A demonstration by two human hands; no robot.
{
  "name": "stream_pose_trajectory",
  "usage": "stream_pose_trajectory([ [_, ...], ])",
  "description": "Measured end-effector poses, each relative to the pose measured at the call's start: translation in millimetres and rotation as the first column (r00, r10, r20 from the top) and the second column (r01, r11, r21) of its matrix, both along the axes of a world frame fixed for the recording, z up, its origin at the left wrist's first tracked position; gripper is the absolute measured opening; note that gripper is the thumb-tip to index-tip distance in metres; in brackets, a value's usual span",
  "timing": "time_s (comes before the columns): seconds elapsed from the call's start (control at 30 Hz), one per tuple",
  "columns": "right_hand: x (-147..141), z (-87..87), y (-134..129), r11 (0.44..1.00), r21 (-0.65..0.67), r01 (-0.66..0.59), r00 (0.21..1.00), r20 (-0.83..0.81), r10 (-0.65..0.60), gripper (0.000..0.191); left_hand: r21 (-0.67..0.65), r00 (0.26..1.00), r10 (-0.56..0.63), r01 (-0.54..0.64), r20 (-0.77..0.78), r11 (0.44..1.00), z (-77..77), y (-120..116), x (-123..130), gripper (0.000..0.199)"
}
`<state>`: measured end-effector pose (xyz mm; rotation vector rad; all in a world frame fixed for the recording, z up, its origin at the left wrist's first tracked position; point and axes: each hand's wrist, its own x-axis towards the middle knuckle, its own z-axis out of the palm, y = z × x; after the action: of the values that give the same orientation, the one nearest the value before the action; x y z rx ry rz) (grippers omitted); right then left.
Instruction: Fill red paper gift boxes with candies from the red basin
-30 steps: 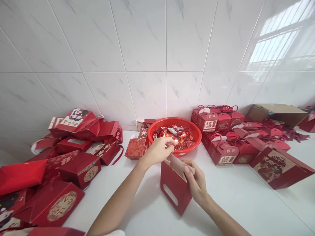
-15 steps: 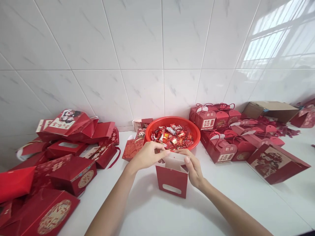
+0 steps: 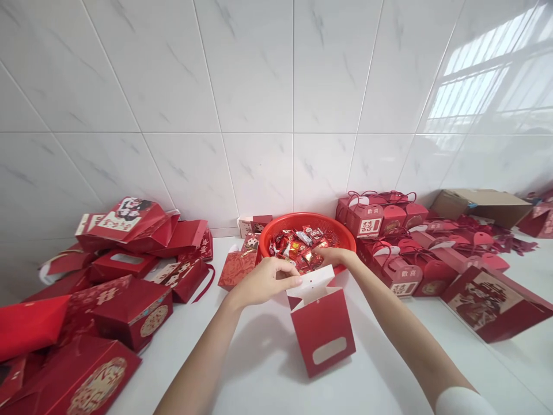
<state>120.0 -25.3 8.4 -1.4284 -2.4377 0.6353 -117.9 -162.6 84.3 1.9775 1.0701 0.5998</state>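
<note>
My left hand (image 3: 270, 280) pinches the top edge of a red paper gift box (image 3: 322, 331) between thumb and fingers. The box is open at the top, white inside, with an oval window low on its near side, and it leans to one side over the white tabletop. Behind it stands a red plastic basket (image 3: 351, 249) holding many wrapped candies (image 3: 298, 246). My right hand (image 3: 334, 256) reaches over the basket's rim, fingertips down among the candies; its fingers are partly hidden, so I cannot make out whether a candy is held.
On the left lies a heap of red gift boxes (image 3: 129, 311). At right stand several small handled boxes (image 3: 400, 276), a larger red box (image 3: 488, 300) and a cardboard box (image 3: 484, 202). Another patterned box (image 3: 237, 268) sits left of the basket. A tiled wall (image 3: 259, 167) rises behind.
My right hand has let go of the gift box and moved into the candy basket. The gift box has tilted, its bottom swinging right, while my left hand keeps hold of its top edge.
</note>
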Motion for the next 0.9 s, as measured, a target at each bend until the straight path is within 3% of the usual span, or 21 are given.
stream_pose_trajectory([
  [0.1,-9.6,-10.8,3.5,1.0,-0.02,-0.009,0.999,0.039,0.01,0.05,0.05,0.999,0.032,-0.032,0.003,0.998,2.2,-1.0,-4.9,0.03],
  [0.27,-15.4,-9.8,-3.8,0.998,-0.056,-0.033,0.999,0.007,0.034,0.021,0.055,0.997,0.014,-0.01,-0.071,0.998,4.2,-1.6,-6.2,0.03],
  [0.5,-16.5,4.2,-15.8,0.993,-0.094,-0.072,0.957,-0.287,0.042,0.01,-0.054,0.997,-0.058,0.055,-0.053,0.997,7.3,-4.0,-5.7,0.034],
  [0.6,-14.3,7.9,-15.4,0.996,-0.079,-0.038,0.881,-0.474,-0.004,0.014,-0.045,0.999,-0.051,0.051,0.011,0.998,6.9,-1.6,-8.8,0.039],
  [0.77,-8.1,9.6,-16.6,0.995,-0.063,0.079,0.67,-0.736,-0.1,0.032,-0.026,0.984,0.0,0.004,0.176,1.0,-3.0,17.1,-11.7,0.043],
  [0.9,-6.2,8.1,-17.8,0.986,-0.107,0.128,0.512,-0.844,-0.158,0.041,0.01,0.994,0.084,-0.085,0.074,0.996,-19.6,47.7,-3.7,0.041],
])
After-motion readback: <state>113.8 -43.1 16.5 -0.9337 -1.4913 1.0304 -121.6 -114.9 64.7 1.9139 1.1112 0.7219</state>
